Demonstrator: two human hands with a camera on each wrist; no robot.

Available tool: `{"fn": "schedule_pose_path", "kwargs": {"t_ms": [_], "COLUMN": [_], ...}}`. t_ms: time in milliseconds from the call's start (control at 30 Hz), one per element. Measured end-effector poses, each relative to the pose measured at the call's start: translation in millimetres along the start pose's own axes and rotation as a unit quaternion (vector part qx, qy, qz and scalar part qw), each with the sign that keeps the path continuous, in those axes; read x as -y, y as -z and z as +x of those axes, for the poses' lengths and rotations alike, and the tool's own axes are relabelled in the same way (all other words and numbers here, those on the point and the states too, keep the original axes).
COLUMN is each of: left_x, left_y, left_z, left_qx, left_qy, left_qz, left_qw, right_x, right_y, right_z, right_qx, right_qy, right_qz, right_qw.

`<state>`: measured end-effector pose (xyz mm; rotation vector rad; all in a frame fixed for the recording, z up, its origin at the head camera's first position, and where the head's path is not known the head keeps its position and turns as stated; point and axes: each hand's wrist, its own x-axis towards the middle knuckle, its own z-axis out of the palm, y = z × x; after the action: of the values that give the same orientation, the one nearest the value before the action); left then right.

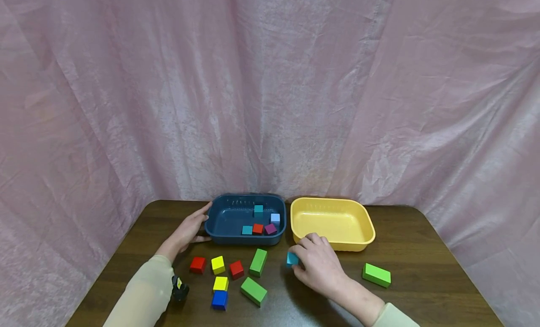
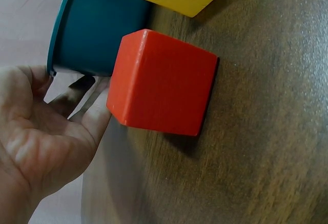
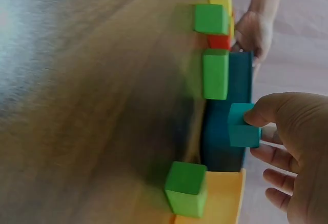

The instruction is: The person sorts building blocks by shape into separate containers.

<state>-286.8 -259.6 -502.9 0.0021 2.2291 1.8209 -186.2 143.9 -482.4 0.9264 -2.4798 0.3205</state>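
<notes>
My right hand (image 1: 321, 265) pinches a light blue cube (image 1: 292, 259) between thumb and fingers, in front of the gap between the two bins. In the right wrist view this cube (image 3: 243, 131) looks teal, with the thumb on one face. At the left end of the dark blue bin (image 1: 246, 240), my left hand (image 1: 187, 232) has its fingers spread against the wall and rim. Inside that bin lie two teal cubes, a red block, a purple block and a pale blue cube (image 1: 275, 219). A red cube (image 2: 164, 83) is nearest my left hand on the table.
A yellow bin (image 1: 333, 246) holding nothing stands right of the blue one. On the wooden table (image 1: 422, 289) are red, yellow and blue (image 1: 220, 300) cubes, two green blocks (image 1: 254, 291) in the middle and another green block (image 1: 377, 275) at right. A pink curtain hangs behind.
</notes>
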Motion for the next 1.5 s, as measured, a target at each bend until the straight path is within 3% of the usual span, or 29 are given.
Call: {"fn": "schedule_pose_path", "kwargs": {"t_ms": [1100,1500], "left_x": [-1.5,-0.6], "left_y": [1.1,0.2], "left_z": [0.1,-0.3], "left_qx": [0.006,0.004], "left_qy": [-0.010,-0.009], "left_qz": [-0.004,0.000], "left_qw": [0.9999,1.0000], "right_x": [-23,-26], "right_y": [48,50], "right_z": [58,87], "right_qx": [-0.095,-0.071], "right_qy": [-0.018,-0.043], "right_qz": [-0.007,0.003], "right_qw": [0.995,0.997]}}
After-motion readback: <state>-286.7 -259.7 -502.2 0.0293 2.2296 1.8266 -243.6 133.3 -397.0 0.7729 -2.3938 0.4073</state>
